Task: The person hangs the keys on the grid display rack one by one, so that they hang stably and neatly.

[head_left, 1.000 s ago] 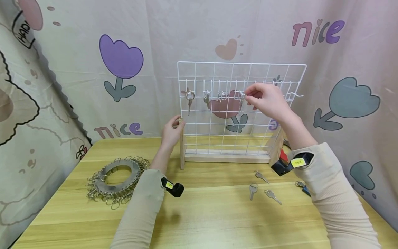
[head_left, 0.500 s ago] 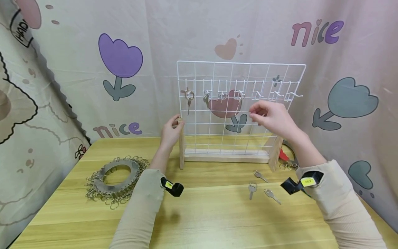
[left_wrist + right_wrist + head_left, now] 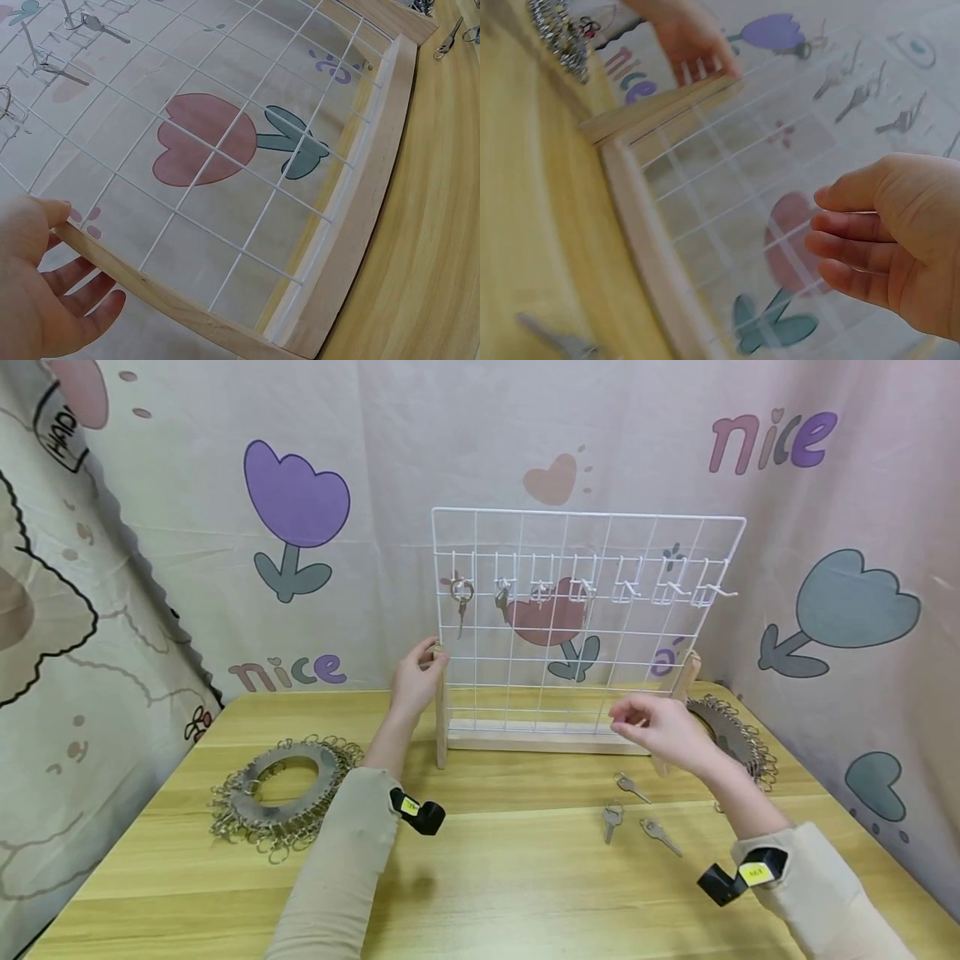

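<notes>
A white wire grid rack (image 3: 566, 632) stands on a wooden base, with a row of white hooks across its upper part. Keys on rings hang from the hooks at the left, among them a key (image 3: 461, 602) on the leftmost one. My left hand (image 3: 417, 681) holds the rack's left wooden post (image 3: 161, 296), thumb in front and fingers behind. In front of the rack's lower right, my right hand (image 3: 663, 731) is in the air, fingers loosely bent and holding nothing. Below it on the table lie three keys with rings: one key (image 3: 632, 787), another key (image 3: 612, 822) and a third key (image 3: 661, 837).
On the left of the table lies a flat metal ring (image 3: 251, 810) fringed with many small rings. A similar metal ring (image 3: 731, 735) is behind the right forearm, partly hidden. A printed curtain (image 3: 390, 443) hangs behind the wooden table (image 3: 487, 877).
My right hand has left the hook near the rack's middle and come down toward the keys on the table. A key now hangs at that hook. The left hand stays on the post.
</notes>
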Available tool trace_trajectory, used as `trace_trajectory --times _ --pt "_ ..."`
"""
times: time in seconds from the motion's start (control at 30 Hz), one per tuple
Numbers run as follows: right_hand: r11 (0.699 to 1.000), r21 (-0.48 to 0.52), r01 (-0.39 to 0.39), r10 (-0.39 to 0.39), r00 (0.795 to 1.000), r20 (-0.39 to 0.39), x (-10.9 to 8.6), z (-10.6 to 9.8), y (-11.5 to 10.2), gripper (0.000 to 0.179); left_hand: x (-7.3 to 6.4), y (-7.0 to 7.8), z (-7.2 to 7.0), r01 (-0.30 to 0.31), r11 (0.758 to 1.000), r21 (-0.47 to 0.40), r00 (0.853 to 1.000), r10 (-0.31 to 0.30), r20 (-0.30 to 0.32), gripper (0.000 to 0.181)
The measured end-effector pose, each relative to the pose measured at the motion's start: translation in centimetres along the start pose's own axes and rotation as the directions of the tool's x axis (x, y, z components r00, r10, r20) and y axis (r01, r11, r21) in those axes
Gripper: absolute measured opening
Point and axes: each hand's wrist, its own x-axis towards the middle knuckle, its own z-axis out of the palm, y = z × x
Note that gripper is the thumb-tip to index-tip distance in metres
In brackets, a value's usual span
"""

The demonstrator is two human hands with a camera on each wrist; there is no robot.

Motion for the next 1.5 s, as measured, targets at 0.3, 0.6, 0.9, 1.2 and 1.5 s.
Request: trace_trajectory --times 0.3,0.6,0.9,1.2,1.5 --pt "0.995 0.063 -0.083 0.079 0.995 0.067 -3.4 3.2 3.7 0.01 0.0 -0.1 0.0 -0.005 1.0 -0.008 1.0 0.005 0.004 0.048" --pt "0.982 0.149 -0.119 0.085 0.973 0.215 -4.9 5.3 5.4 0.025 0.1 -0.1 0.0 -0.002 1.0 -0.008 1.0 0.002 0.01 0.048" --pt "0.965 0.223 -0.14 0.071 0.954 0.292 -5.1 6.7 6.6 0.025 0.0 0.1 0.0 0.012 1.0 -0.006 1.0 -0.011 0.013 0.048" --pt "0.98 0.182 -0.084 0.03 0.959 0.281 -5.1 7.3 6.7 0.019 0.0 0.0 0.0 0.006 1.0 -0.007 1.0 -0.006 0.009 0.049" --pt "0.977 0.195 -0.09 0.033 0.96 0.278 -5.2 7.5 6.8 0.01 -0.1 0.0 0.0 0.002 1.0 -0.008 1.0 -0.001 0.015 0.049"
